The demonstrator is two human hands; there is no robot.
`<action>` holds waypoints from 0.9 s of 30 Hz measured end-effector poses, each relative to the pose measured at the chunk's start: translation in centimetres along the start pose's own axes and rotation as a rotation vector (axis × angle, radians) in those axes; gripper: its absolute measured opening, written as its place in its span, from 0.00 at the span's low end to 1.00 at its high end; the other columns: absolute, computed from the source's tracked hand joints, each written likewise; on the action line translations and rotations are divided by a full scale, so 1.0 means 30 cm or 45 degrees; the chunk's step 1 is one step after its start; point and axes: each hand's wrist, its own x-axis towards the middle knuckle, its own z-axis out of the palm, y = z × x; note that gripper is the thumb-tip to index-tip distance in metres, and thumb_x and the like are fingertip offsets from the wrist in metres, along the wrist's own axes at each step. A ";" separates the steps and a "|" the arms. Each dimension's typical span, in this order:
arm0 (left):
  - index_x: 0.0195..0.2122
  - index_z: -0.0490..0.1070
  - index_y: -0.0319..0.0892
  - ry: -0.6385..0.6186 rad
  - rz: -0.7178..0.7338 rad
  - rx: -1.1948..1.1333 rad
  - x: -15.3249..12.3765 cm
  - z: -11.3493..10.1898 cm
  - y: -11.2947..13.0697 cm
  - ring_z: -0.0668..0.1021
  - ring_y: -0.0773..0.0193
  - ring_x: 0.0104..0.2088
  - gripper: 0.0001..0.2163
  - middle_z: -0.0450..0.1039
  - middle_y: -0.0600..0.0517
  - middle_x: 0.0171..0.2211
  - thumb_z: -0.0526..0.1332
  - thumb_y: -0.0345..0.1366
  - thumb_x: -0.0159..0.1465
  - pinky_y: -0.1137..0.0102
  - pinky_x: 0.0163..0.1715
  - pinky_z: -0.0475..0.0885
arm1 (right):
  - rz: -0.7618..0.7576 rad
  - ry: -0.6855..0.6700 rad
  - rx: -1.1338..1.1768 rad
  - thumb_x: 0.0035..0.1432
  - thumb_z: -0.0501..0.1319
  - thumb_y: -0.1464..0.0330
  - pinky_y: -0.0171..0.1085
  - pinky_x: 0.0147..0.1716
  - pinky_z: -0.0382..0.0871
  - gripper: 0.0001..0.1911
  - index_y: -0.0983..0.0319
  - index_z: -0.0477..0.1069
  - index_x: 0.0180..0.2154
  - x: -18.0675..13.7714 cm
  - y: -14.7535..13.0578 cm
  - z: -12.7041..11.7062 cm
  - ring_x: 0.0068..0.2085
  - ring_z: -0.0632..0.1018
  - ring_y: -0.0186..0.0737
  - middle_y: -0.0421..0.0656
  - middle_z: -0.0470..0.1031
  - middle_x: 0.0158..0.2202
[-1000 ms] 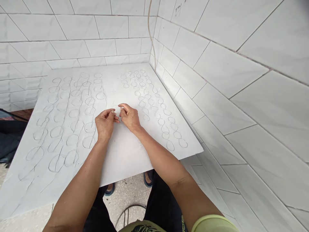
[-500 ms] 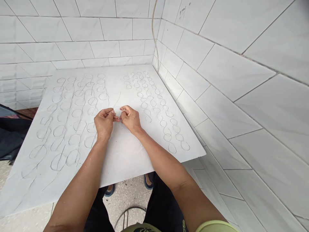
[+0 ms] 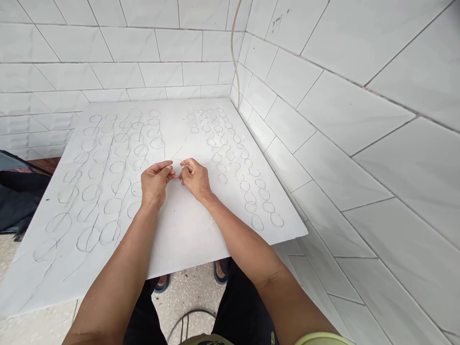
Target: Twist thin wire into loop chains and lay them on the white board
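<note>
My left hand (image 3: 155, 180) and my right hand (image 3: 194, 177) meet over the middle of a white board (image 3: 190, 225), fingertips pinched together. Between them runs a thin, clear wire (image 3: 178, 152) whose free end sticks up and away from the fingers. Both hands grip it close together. To the left lie rows of larger wire loops (image 3: 108, 163). To the right lie rows of smaller wire loops (image 3: 233, 160), all flat on the board.
White tiled walls (image 3: 345, 105) close in behind and on the right, with a thin cable (image 3: 234, 52) hanging in the corner. A dark bag (image 3: 16, 196) lies at the left. A speckled floor (image 3: 187, 292), my feet and a wire ring show below the board's front edge.
The hands have stayed pinched together on the wire and barely moved. The free wire end has shifted slightly; the view has tilted a little.
</note>
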 end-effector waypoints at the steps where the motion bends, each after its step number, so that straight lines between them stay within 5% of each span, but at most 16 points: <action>1: 0.36 0.80 0.35 0.005 0.003 0.008 0.000 0.000 0.002 0.76 0.67 0.29 0.11 0.75 0.49 0.31 0.70 0.32 0.51 0.67 0.33 0.77 | 0.001 -0.011 0.002 0.64 0.51 0.67 0.30 0.26 0.66 0.07 0.57 0.67 0.38 -0.001 0.002 0.002 0.24 0.73 0.32 0.35 0.73 0.24; 8: 0.31 0.80 0.35 0.004 -0.043 -0.034 0.000 -0.008 0.015 0.73 0.71 0.27 0.08 0.77 0.45 0.39 0.71 0.32 0.50 0.72 0.27 0.71 | 0.068 -0.060 0.069 0.62 0.50 0.70 0.29 0.22 0.64 0.08 0.58 0.67 0.38 -0.011 -0.009 0.008 0.21 0.73 0.30 0.34 0.73 0.24; 14: 0.32 0.80 0.33 -0.078 -0.204 -0.131 0.006 -0.023 0.029 0.72 0.71 0.27 0.10 0.74 0.47 0.33 0.72 0.31 0.49 0.75 0.22 0.65 | 0.162 -0.078 0.133 0.61 0.52 0.71 0.28 0.19 0.63 0.07 0.58 0.67 0.37 -0.016 -0.020 0.010 0.20 0.73 0.30 0.35 0.74 0.24; 27: 0.33 0.80 0.34 -0.123 -0.097 -0.075 0.004 -0.027 0.029 0.74 0.70 0.28 0.08 0.76 0.46 0.35 0.71 0.30 0.51 0.71 0.29 0.72 | 0.249 -0.110 0.166 0.60 0.54 0.73 0.28 0.17 0.65 0.06 0.59 0.68 0.37 -0.018 -0.027 0.012 0.20 0.75 0.30 0.36 0.75 0.25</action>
